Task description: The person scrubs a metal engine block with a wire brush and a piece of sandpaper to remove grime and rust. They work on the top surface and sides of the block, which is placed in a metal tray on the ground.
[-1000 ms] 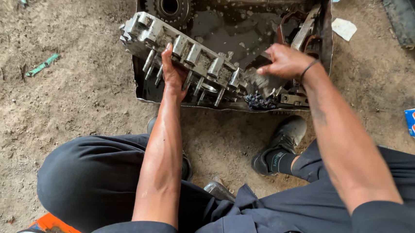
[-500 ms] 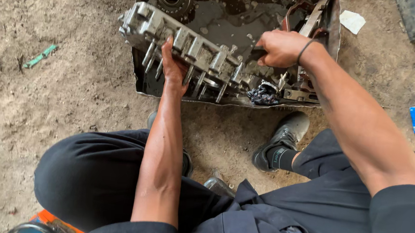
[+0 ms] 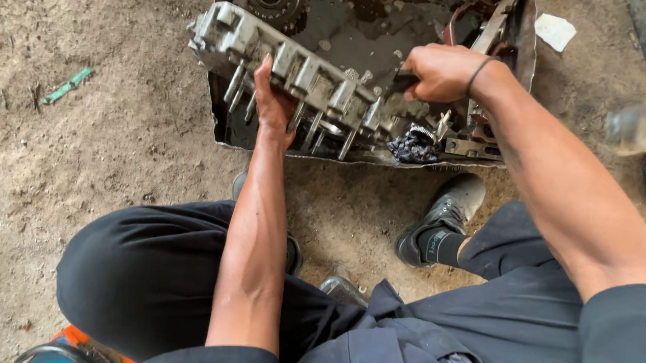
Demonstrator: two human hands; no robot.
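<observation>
Casting (image 3: 300, 77) lengthwise upper-left to lower-right.

We see, under the left hand's (image 3: 274, 104) fingers, a dull silver-grey engine block (image 3: 293, 73) over a dark, oil-black metal tray (image 3: 527, 52), a black cloth (image 3: 414, 145) below the right hand's (image 3: 440, 71) fingers, black trousers (image 3: 142, 275), and tan-brown dirt ground (image 3: 73, 172).

Long grey cast-metal engine part (image 3: 293, 73), ridged with rows of protruding studs, tilted from upper left of the frame down toward centre over the near edge of a dark oily metal tray (image 3: 524, 74), grime-streaked.
</observation>
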